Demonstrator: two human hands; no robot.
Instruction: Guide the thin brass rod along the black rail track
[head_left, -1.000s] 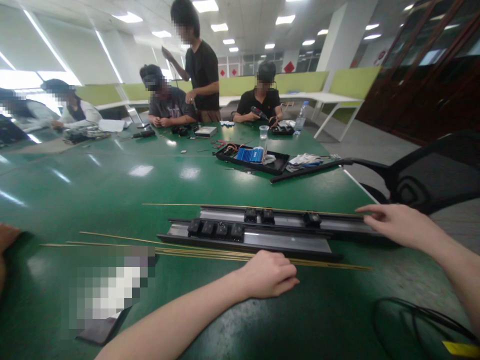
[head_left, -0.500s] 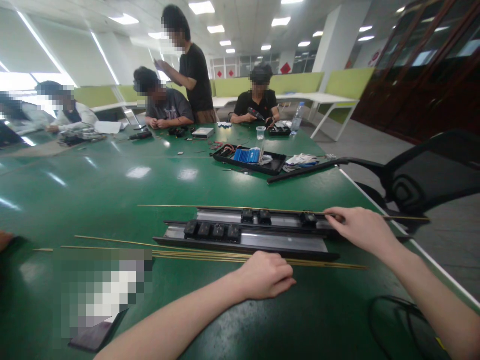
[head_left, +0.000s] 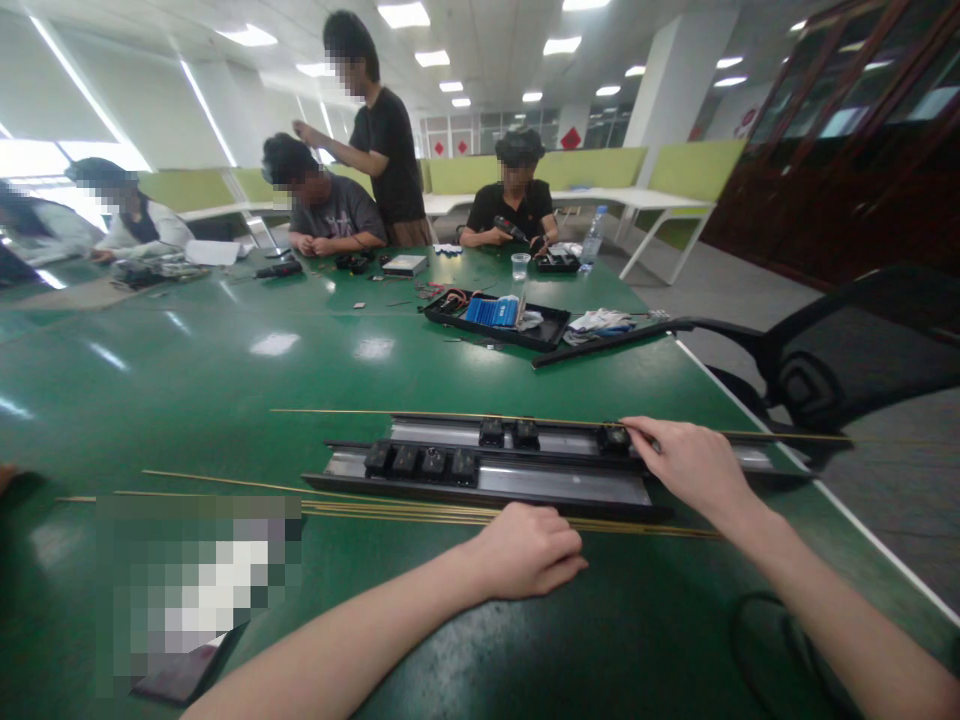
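My right hand (head_left: 691, 462) pinches a long thin brass-coloured rod (head_left: 435, 414) between thumb and fingers. The rod runs along the upper edge of the far metal channel (head_left: 571, 438), which holds black blocks (head_left: 491, 432). One black block (head_left: 613, 438) sits just left of my right fingertips. Parallel in front lies a near channel (head_left: 564, 482) with several black blocks (head_left: 433, 462) at its left part. My left hand (head_left: 529, 552) rests curled on the table beside a loose bundle of brass-coloured rods (head_left: 420, 513); the inside of its fingers is hidden.
A black tray (head_left: 551, 338) with a blue finned part (head_left: 491, 311) and gloves (head_left: 600, 325) lie farther back on the green table (head_left: 187, 400). Several people work across it. A chair (head_left: 847, 350) stands right. A blurred flat object (head_left: 172, 672) lies front left.
My right hand has slid left along the rod, close to the rightmost black block. My left hand has stayed in place. Across the table, the standing person's hand has moved left.
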